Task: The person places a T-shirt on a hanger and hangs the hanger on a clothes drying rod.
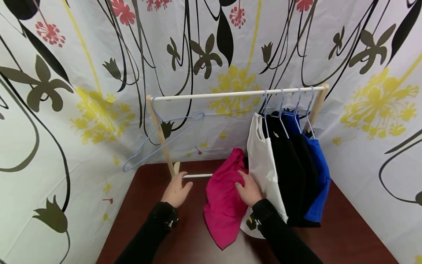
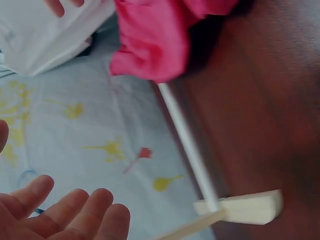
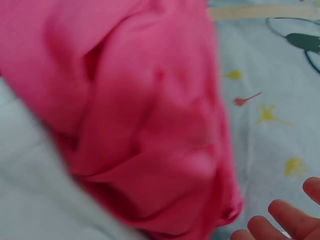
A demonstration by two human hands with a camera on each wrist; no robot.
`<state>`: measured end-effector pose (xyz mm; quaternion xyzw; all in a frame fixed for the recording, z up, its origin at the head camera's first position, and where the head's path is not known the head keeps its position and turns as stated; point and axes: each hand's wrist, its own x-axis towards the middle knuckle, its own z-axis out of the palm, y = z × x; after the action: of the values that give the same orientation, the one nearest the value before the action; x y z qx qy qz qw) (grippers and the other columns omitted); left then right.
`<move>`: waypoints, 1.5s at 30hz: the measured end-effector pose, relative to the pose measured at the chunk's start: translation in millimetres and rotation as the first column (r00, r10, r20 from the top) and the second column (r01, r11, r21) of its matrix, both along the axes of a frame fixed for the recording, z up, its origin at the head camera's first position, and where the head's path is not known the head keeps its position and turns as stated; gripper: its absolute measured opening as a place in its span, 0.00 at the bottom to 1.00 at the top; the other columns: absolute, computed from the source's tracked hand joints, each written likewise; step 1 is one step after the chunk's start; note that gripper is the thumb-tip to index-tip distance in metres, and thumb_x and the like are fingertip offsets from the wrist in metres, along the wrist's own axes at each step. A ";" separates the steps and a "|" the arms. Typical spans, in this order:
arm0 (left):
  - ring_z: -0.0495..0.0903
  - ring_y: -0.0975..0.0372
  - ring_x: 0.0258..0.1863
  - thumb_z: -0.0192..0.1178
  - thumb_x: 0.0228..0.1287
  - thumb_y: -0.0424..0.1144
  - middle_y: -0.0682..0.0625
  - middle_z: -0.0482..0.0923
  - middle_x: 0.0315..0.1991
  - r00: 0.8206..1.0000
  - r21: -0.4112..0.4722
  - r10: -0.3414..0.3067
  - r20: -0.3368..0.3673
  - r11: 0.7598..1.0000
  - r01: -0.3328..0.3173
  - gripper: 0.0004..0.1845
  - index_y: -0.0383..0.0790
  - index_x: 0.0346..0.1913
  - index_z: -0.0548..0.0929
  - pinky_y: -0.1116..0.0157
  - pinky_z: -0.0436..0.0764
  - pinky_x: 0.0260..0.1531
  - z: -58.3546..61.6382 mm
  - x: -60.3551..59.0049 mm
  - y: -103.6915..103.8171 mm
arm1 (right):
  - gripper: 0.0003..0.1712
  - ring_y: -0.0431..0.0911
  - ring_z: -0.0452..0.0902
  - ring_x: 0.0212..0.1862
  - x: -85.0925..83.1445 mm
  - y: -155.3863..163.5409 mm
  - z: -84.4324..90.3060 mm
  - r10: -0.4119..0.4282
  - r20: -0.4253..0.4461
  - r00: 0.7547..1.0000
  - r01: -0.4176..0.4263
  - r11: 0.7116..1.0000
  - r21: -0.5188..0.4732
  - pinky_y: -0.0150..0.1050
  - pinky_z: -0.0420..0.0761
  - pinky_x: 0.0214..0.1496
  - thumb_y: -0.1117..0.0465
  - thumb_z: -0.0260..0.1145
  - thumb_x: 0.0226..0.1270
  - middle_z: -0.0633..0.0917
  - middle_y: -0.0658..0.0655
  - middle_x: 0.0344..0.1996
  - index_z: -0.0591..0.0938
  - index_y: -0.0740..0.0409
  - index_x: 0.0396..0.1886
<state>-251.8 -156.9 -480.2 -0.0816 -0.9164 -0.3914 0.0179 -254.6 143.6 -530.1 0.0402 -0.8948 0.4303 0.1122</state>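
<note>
A bright pink cloth garment (image 1: 224,205) lies crumpled on the table, against the hanging white sleeveless top (image 1: 260,154). My right hand (image 1: 250,189) is over the garment's right side with its fingers extended; whether it touches the cloth is unclear. In the right wrist view, fingertips (image 3: 285,220) show beside the pink folds (image 3: 150,125). My left hand (image 1: 176,191) holds nothing, fingers spread, near the foot of the rack's left post. Those loose fingers (image 2: 85,215) also appear in the left wrist view. A blue wire hanger (image 1: 165,143) hangs at the rack's left end with no garment on it.
A clothes rack with a white top rod (image 1: 230,94) and wooden posts stands on the dark red table (image 1: 132,227). Black garments (image 1: 287,168) and a blue one (image 1: 318,172) hang at its right. A patterned curtain (image 1: 204,36) surrounds the table. A lower white bar (image 2: 187,145) runs near the tabletop.
</note>
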 end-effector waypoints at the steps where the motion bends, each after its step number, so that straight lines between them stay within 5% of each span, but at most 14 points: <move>1: 0.70 0.45 0.67 0.58 0.75 0.44 0.37 0.69 0.69 1.000 0.004 0.000 0.007 1.000 0.000 0.29 0.38 0.73 0.67 0.45 0.69 0.63 -3.1 -0.5 -0.9 | 0.32 0.61 0.63 0.72 -0.6 0.5 -3.4 -0.007 0.006 1.000 0.007 1.000 0.002 0.54 0.63 0.71 0.64 0.61 0.72 0.71 0.69 0.69 0.68 0.63 0.74; 6: 0.71 0.44 0.66 0.57 0.76 0.44 0.37 0.68 0.70 1.000 0.013 0.019 -0.011 1.000 -0.019 0.29 0.37 0.73 0.66 0.44 0.70 0.62 -5.7 -1.6 -13.0 | 0.32 0.63 0.65 0.70 -0.3 1.3 -18.0 -0.031 0.022 0.999 0.031 1.000 0.004 0.55 0.65 0.70 0.66 0.63 0.70 0.72 0.70 0.67 0.70 0.64 0.72; 10: 0.70 0.43 0.65 0.58 0.74 0.42 0.36 0.67 0.69 0.986 -0.039 0.033 -0.163 0.998 -0.040 0.28 0.36 0.71 0.68 0.43 0.71 0.61 17.5 -4.1 -30.9 | 0.31 0.64 0.66 0.69 1.1 2.7 -22.8 -0.043 -0.011 0.999 0.043 0.999 0.001 0.56 0.65 0.69 0.67 0.64 0.69 0.73 0.71 0.66 0.71 0.65 0.71; 12: 0.70 0.43 0.64 0.60 0.71 0.39 0.36 0.69 0.67 0.955 -0.078 0.035 -0.295 0.995 -0.061 0.27 0.35 0.69 0.70 0.43 0.71 0.61 34.5 -6.2 -41.0 | 0.31 0.64 0.66 0.69 1.5 4.0 -23.1 -0.047 -0.023 0.999 0.047 0.999 -0.001 0.56 0.65 0.69 0.68 0.64 0.68 0.73 0.71 0.66 0.71 0.65 0.71; 16: 0.66 0.39 0.66 0.64 0.66 0.34 0.33 0.68 0.66 0.848 -0.139 0.039 -0.528 0.982 -0.131 0.28 0.30 0.67 0.71 0.41 0.65 0.64 72.6 -15.7 -65.2 | 0.31 0.64 0.66 0.68 2.0 6.7 -23.4 -0.049 -0.037 0.998 0.049 0.999 0.001 0.56 0.65 0.69 0.69 0.64 0.68 0.74 0.71 0.65 0.72 0.67 0.70; 18: 0.65 0.38 0.66 0.67 0.65 0.36 0.32 0.67 0.66 0.832 -0.158 0.066 -0.551 0.971 -0.181 0.32 0.30 0.69 0.68 0.40 0.63 0.65 89.9 -24.4 -78.4 | 0.31 0.64 0.66 0.68 1.7 7.9 -23.6 -0.049 -0.034 0.998 0.049 0.999 0.004 0.56 0.65 0.69 0.68 0.64 0.68 0.74 0.71 0.65 0.72 0.67 0.70; 24: 0.65 0.34 0.66 0.67 0.68 0.44 0.28 0.61 0.71 0.951 -0.241 0.110 -0.288 0.953 -0.183 0.43 0.31 0.77 0.57 0.37 0.67 0.61 117.9 -50.1 -106.4 | 0.31 0.64 0.66 0.68 0.0 9.2 -24.0 -0.044 -0.028 0.999 0.044 0.999 0.009 0.56 0.65 0.70 0.68 0.64 0.68 0.74 0.71 0.65 0.71 0.67 0.71; 28: 0.76 0.39 0.52 0.64 0.69 0.50 0.30 0.72 0.61 0.990 -0.307 0.080 -0.113 0.945 -0.112 0.33 0.31 0.68 0.69 0.43 0.76 0.47 117.7 -59.3 -111.4 | 0.31 0.64 0.66 0.68 0.9 6.8 -25.9 -0.042 -0.029 0.999 0.042 0.999 0.012 0.56 0.65 0.70 0.69 0.64 0.68 0.74 0.71 0.65 0.71 0.68 0.71; 33: 0.75 0.50 0.32 0.60 0.73 0.49 0.40 0.78 0.37 0.999 -0.286 0.016 -0.033 0.958 -0.024 0.17 0.36 0.48 0.76 0.54 0.73 0.34 119.9 -59.5 -108.2 | 0.31 0.64 0.67 0.68 1.8 4.2 -27.4 -0.039 -0.021 0.999 0.039 0.999 0.009 0.56 0.65 0.69 0.69 0.64 0.68 0.74 0.71 0.65 0.71 0.67 0.71; 36: 0.81 0.45 0.40 0.49 0.80 0.42 0.36 0.78 0.45 0.996 -0.126 -0.075 0.045 0.989 0.081 0.12 0.34 0.51 0.73 0.54 0.78 0.40 122.2 -60.0 -105.6 | 0.32 0.64 0.66 0.69 0.5 5.1 -26.3 -0.029 -0.009 1.000 0.029 1.000 0.000 0.56 0.64 0.70 0.68 0.63 0.69 0.73 0.71 0.66 0.70 0.67 0.72; 38: 0.80 0.39 0.50 0.42 0.83 0.37 0.30 0.72 0.58 0.980 0.040 -0.149 0.134 0.989 0.145 0.13 0.31 0.58 0.69 0.52 0.80 0.46 123.3 -61.6 -104.1 | 0.32 0.64 0.65 0.69 -0.9 5.8 -25.0 -0.025 -0.006 1.000 0.025 1.000 -0.005 0.56 0.64 0.70 0.68 0.63 0.69 0.72 0.71 0.67 0.69 0.66 0.72; 40: 0.77 0.37 0.57 0.35 0.84 0.35 0.27 0.63 0.68 0.949 0.202 -0.218 0.229 0.964 0.172 0.16 0.32 0.66 0.62 0.50 0.80 0.50 123.9 -63.9 -102.7 | 0.32 0.64 0.64 0.70 -2.4 6.1 -23.7 -0.023 -0.006 1.000 0.023 1.000 -0.012 0.56 0.64 0.70 0.68 0.62 0.70 0.72 0.71 0.67 0.69 0.66 0.73; 43: 0.80 0.40 0.50 0.36 0.83 0.35 0.26 0.59 0.67 0.910 0.330 -0.271 0.315 0.930 0.162 0.22 0.39 0.75 0.54 0.53 0.82 0.45 124.5 -66.7 -99.0 | 0.32 0.64 0.65 0.70 -4.0 6.2 -22.5 -0.026 -0.006 1.000 0.026 1.000 -0.016 0.56 0.64 0.70 0.68 0.62 0.70 0.72 0.71 0.67 0.69 0.65 0.73; 45: 0.82 0.45 0.43 0.37 0.82 0.35 0.28 0.62 0.62 0.902 0.346 -0.283 0.325 0.923 0.165 0.26 0.42 0.78 0.50 0.55 0.83 0.40 124.2 -66.4 -95.6 | 0.32 0.64 0.64 0.70 -4.4 5.8 -22.3 -0.024 0.004 1.000 0.024 1.000 -0.017 0.56 0.64 0.70 0.68 0.63 0.70 0.72 0.71 0.67 0.68 0.65 0.73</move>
<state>-318.1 -252.6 -356.1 -0.1089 -0.8144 -0.5383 -0.1875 -259.0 149.4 -552.4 0.0277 -0.8916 0.4368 0.1159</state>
